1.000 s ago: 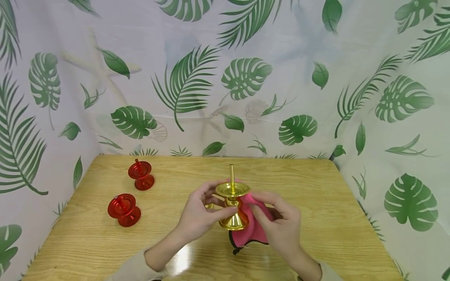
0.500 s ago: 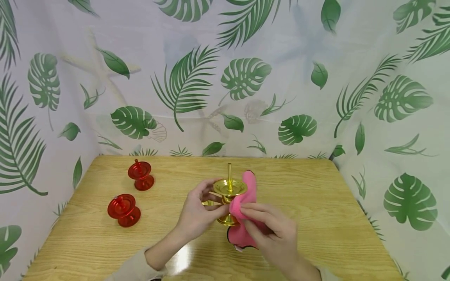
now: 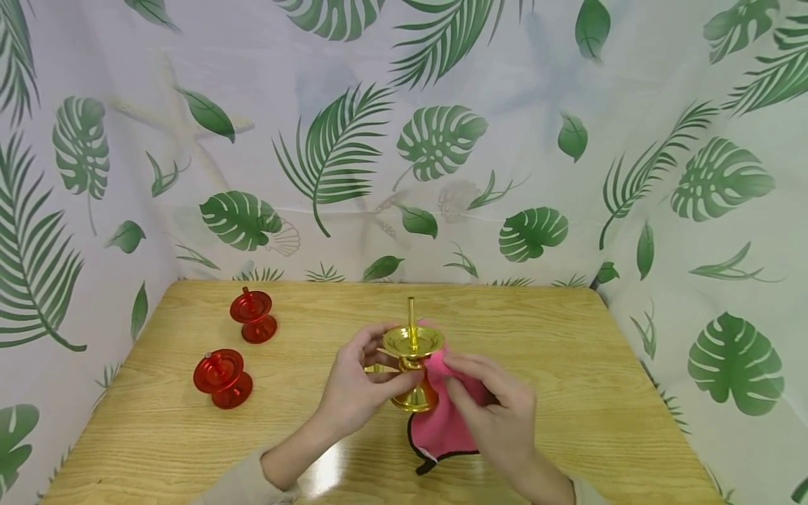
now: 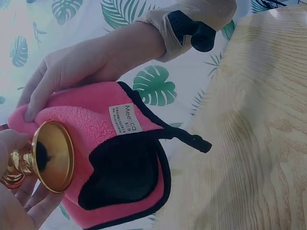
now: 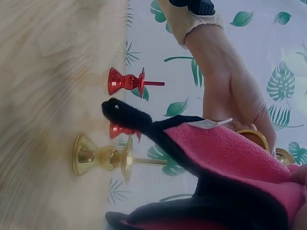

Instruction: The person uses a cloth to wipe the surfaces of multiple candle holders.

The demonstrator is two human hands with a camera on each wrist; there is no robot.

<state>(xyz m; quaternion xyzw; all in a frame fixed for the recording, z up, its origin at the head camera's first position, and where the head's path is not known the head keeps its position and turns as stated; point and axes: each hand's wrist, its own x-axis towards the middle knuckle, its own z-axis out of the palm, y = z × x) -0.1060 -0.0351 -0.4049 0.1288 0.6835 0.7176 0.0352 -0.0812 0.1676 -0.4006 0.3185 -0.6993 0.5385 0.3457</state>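
My left hand (image 3: 356, 382) grips the waist of a shiny gold candle holder (image 3: 415, 400), held upright above the table, its dish and thin spike uppermost. From the other side, my right hand (image 3: 501, 414) pinches a pink cleaning cloth (image 3: 445, 424) with black edging and presses it against the holder's stem. The cloth hangs down in folds, and its white label (image 4: 125, 119) and black loop show in the left wrist view. A second gold candle holder (image 5: 105, 157) stands on the table, mostly hidden behind my left hand in the head view.
Two red candle holders stand at the left of the wooden table (image 3: 587, 393), one near the back (image 3: 254, 315) and one closer (image 3: 222, 379). A white sheet (image 3: 442, 231) printed with green leaves hangs behind and at both sides.
The right hand has rubbed the cloth along the holder, coming toward its middle and then drawing back slightly right. The gold holder has shifted a little left in the left hand.
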